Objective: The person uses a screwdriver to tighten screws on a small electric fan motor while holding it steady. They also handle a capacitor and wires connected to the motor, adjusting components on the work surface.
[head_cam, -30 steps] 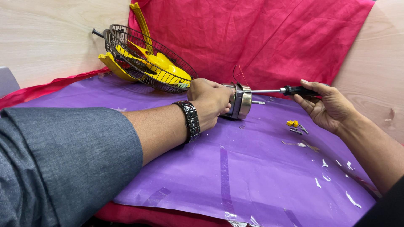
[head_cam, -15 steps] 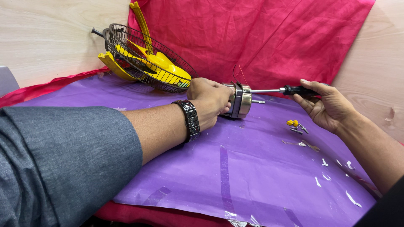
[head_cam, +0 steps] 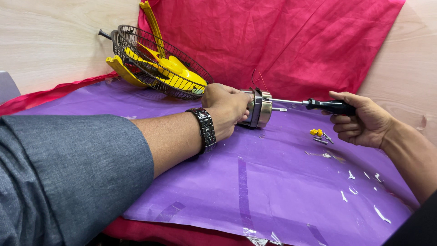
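Nothing moved, left hand [head_cam: 226,108] gripping motor [head_cam: 258,108], right hand [head_cam: 359,119] holding screwdriver [head_cam: 318,105]

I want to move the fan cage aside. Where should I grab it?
Probably the upright yellow bracket on top of the fan cage, coming from above: it stands clear of the wire grille, gives the fingers a solid bar, and keeps them away from the blades.

No packages, labels, signs or screens
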